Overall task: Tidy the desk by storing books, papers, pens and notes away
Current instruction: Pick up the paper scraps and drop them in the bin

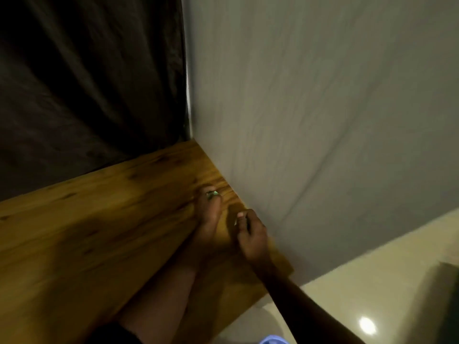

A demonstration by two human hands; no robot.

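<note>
Left hand [210, 214] pinches a small greenish scrap [212, 193] at its fingertips, low over the wooden desk [99, 219] beside the wall [323, 120]. Right hand [250, 235]: fingers curled, contents indeterminate. Recommended: firm pinch, lift clear before storing

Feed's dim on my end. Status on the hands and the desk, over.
Left hand pinching small greenish item low over desk. Right hand curled beside it, contents unclear. Wall close on right.
</note>
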